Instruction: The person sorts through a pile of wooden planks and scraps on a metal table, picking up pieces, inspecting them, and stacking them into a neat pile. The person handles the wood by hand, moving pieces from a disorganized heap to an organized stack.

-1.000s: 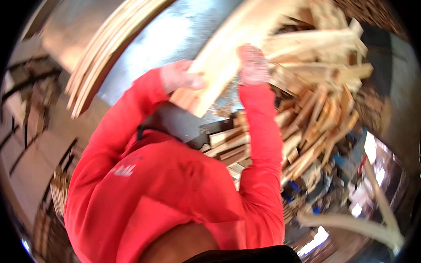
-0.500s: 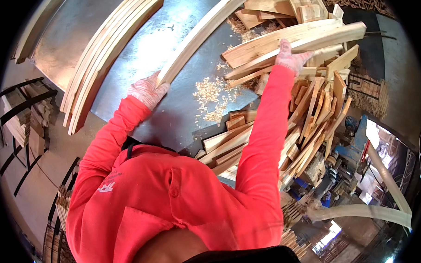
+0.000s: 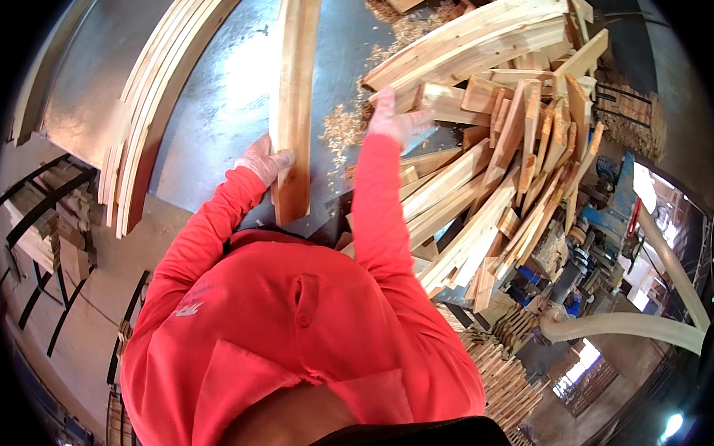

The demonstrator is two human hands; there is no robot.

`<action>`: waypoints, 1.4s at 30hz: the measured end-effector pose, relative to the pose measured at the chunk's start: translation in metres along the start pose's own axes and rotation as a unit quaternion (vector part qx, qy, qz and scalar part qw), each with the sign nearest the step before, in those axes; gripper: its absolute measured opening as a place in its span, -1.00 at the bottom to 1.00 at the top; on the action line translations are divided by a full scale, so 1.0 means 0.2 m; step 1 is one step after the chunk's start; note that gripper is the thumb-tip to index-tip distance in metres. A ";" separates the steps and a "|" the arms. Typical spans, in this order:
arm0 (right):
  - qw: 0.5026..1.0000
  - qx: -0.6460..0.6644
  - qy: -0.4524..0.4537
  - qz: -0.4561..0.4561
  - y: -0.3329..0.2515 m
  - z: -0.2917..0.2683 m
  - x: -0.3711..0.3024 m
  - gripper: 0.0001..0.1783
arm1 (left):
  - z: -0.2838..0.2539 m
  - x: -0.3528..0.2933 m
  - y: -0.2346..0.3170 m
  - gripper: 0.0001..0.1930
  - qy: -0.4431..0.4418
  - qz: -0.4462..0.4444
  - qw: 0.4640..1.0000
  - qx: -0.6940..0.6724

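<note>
A long wooden board [image 3: 296,103] lies lengthwise on the shiny metal tabletop [image 3: 245,54], its near end close to my body. My gloved left hand [image 3: 263,161] grips its left edge near that end, thumb over the top face. To the right, my gloved right hand [image 3: 397,119] has its fingers apart, at the near end of a curved plank [image 3: 481,50] on the heap; whether it touches the plank is hard to tell. On the left of the table rests a stack of curved boards [image 3: 167,83].
A jumbled heap of wooden offcuts [image 3: 525,134] covers the table's right side. Sawdust [image 3: 343,132] lies between the board and the heap. Machinery [image 3: 584,247] and a pale hose [image 3: 620,334] stand at the right; black metal racks [image 3: 46,236] holding wood are at the left.
The board in my left hand has swung from slanting to nearly straight ahead, showing its wide face. My right hand has moved left and nearer, from the planks' middle to their near end.
</note>
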State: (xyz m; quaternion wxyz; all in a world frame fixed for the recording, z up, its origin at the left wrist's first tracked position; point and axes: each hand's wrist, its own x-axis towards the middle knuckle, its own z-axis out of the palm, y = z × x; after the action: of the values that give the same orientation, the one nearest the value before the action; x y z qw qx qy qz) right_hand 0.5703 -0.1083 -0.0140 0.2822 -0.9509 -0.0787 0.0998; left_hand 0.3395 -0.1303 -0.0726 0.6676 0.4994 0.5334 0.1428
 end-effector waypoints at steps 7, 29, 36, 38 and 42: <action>0.962 0.144 -0.146 0.182 -0.21 -0.14 -0.06 0.31 | -0.25 0.00 -0.13 -0.43 0.102 0.065 0.985 0.122; 0.808 0.377 -0.451 -0.037 0.32 -0.15 -0.58 -0.51 | -0.22 -0.11 0.08 -0.32 0.042 -0.007 0.999 -0.018; 0.802 0.432 -0.406 -0.077 0.78 -0.18 -0.40 -0.44 | -0.50 -0.38 0.38 -0.38 0.136 -0.047 0.904 0.401; 0.819 0.284 -0.490 -0.093 0.43 -0.46 -0.44 -0.44 | -0.58 -0.41 0.33 -0.42 0.171 -0.084 0.870 0.455; 0.906 -0.178 -0.315 -0.219 0.38 -0.34 -0.54 -0.48 | -0.59 -0.37 0.15 -0.43 0.194 -0.141 0.819 0.522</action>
State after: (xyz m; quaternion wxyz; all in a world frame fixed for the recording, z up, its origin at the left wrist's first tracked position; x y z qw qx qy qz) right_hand 0.4890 -0.2281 0.0156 0.0833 -0.8633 -0.3865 0.3136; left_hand 0.2205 -0.1090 0.0028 0.2026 0.6546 0.7107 -0.1589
